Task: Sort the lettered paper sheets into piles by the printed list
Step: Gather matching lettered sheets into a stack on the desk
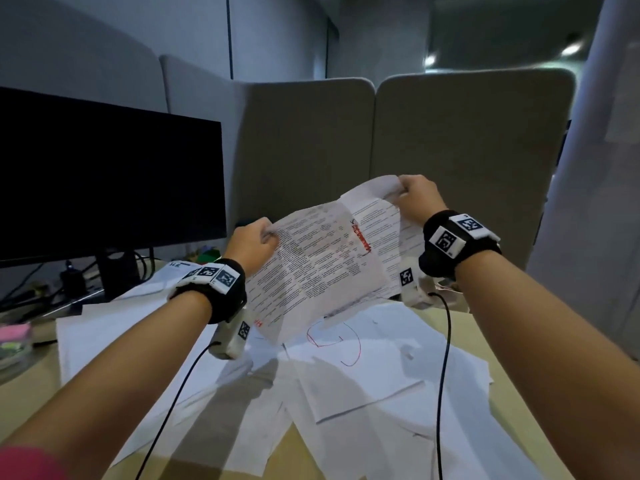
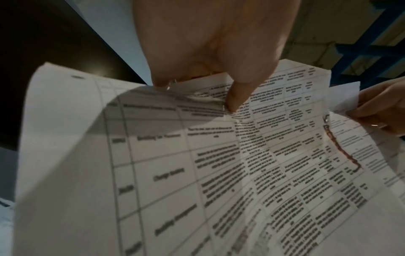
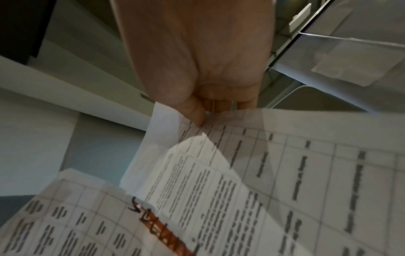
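Observation:
Two printed sheets hang in the air above the desk, both covered in tables of small text. My left hand (image 1: 254, 242) pinches the top corner of the nearer sheet (image 1: 311, 268), thumb on its face in the left wrist view (image 2: 235, 102). My right hand (image 1: 414, 199) pinches the top edge of the farther sheet (image 1: 384, 216), which the nearer one partly overlaps; its thumb (image 3: 195, 112) presses the paper. Red handwriting (image 1: 360, 239) runs along the nearer sheet's edge. Loose white sheets (image 1: 363, 368) cover the desk below, one bearing a red drawn letter (image 1: 332, 341).
A dark monitor (image 1: 107, 174) stands at the left with cables and a power block behind its stand. Grey partition panels (image 1: 381, 140) close off the back. Pink sticky notes (image 1: 15, 332) lie at the far left. Bare tan desk (image 1: 491, 344) shows at the right.

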`<state>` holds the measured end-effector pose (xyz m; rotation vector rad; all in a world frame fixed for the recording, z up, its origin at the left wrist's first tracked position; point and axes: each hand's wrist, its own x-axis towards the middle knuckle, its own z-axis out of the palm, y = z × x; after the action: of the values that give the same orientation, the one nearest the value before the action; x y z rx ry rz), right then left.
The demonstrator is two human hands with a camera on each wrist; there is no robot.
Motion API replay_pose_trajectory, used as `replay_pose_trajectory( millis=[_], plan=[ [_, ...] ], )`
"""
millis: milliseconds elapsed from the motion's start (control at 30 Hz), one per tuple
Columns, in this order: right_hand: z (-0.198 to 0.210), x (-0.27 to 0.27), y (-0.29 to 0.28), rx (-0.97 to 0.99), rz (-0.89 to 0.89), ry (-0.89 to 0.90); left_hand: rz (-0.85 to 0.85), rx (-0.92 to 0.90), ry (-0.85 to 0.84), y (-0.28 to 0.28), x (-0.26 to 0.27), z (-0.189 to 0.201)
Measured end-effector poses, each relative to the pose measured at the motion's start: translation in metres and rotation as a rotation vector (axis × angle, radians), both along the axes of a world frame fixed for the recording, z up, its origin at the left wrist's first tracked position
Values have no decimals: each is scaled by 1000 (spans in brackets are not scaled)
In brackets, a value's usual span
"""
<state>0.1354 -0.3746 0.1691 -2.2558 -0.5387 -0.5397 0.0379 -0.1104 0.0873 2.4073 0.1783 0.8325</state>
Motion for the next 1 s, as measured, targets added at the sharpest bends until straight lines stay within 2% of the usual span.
replay_pose_trajectory(
  millis=[167,300,433,533,633,700,800,867,933,1000],
  plan=[
    [-9,4,6,113,183,135,-35,-42,-53,-1,8,4],
    [-17,2,8,95,254,177,21,143,-68,-5,16,6],
    [-24,1,0,77,282,152,-28,133,-10,-17,22,2],
    [-30,4,-14,110,175,107,-79,100,55,-28,28,-4],
    [-44,21,-41,142,-94,90,-37,17,33,-38,35,-8],
    [-61,31,-68,88,-216,248,2,-106,24,-39,43,-14],
    [-104,29,-105,-204,-268,532,51,-297,68,-36,56,-31],
    [-136,29,-123,-233,-314,680,104,-371,145,-36,62,-45],
    [-161,30,-137,-308,-386,793,152,-415,229,-36,66,-59],
    [-175,26,-147,-481,-396,831,189,-458,289,-35,70,-69]
  ],
)
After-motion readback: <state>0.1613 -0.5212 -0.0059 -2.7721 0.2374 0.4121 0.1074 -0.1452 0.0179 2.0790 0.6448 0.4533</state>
